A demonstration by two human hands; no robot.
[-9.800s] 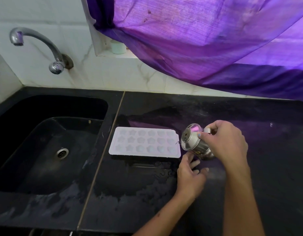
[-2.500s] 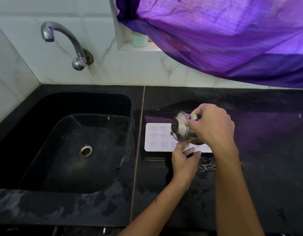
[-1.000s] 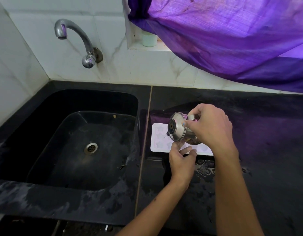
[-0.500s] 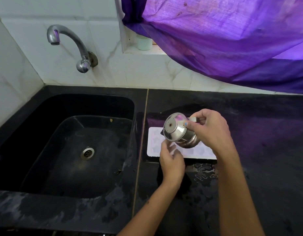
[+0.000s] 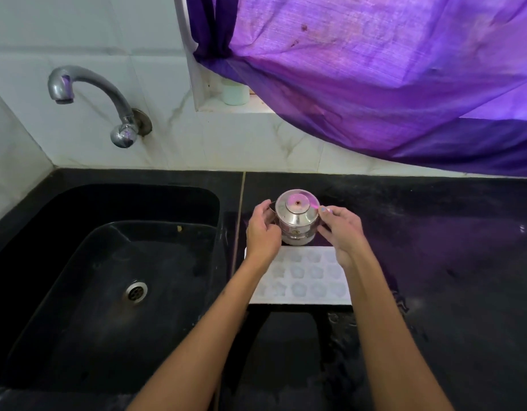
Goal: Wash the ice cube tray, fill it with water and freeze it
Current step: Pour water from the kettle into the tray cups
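Note:
A white ice cube tray with star-shaped cells lies flat on the black counter just right of the sink. A small steel pot with a domed lid stands upright at the tray's far edge. My left hand curls around the pot's left side. My right hand holds its right side, thumb up by the lid. Both forearms cross over the tray and hide its left and right ends.
A black sink with a steel drain lies to the left, under a wall tap. Water is spilled on the counter near the tray's front. A purple curtain hangs over the back wall, and a small white cup stands on the ledge.
The pot was tilted over the tray in my right hand; it now stands upright behind the tray. My left hand left the tray's front edge and took hold of the pot.

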